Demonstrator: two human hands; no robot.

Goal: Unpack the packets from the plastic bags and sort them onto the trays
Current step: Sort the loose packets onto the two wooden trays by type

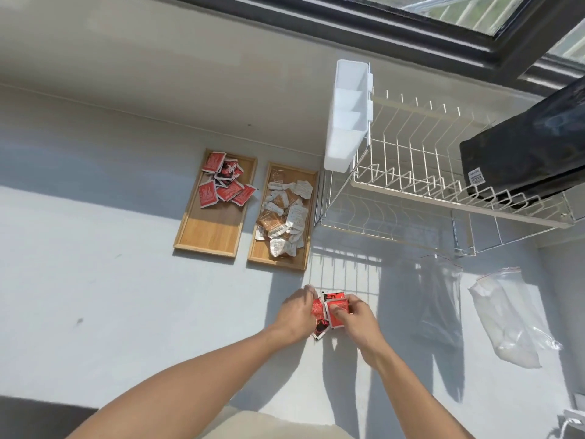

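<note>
Both bare hands meet low over the pale grey table [95, 280], working a small bunch of red foil packets [332, 307]. The left hand [297, 315] curls its fingers around the left edge of the bunch, its grip closed on the packets. The right hand [354, 316] presses its thumb on the top packet and wraps the rest of its fingers around the right side, so its grip is also holding the same bunch. A darker packet corner pokes out below the hands, touching or nearly touching the table.

Farther back lie 2 flat rectangular wooden trays, side by side and just apart. The left wooden tray [209, 236] carries a loose heap of red and black packets [224, 182] in its far half, with its near half bare. The right wooden tray [259, 248] is covered along most of its length by brown and white packets [285, 213].

To the right of the hands, 2 clear plastic zip bags lie flat on the table: the nearer clear bag [440, 299] in shadow, and the outer clear bag [506, 315] in sunlight, well apart from the trays. A white wire dish rack [443, 185] stands behind them, with a white plastic divided caddy [348, 115] hung on its left end and a black bag-like object [522, 153] resting on its right.
</note>
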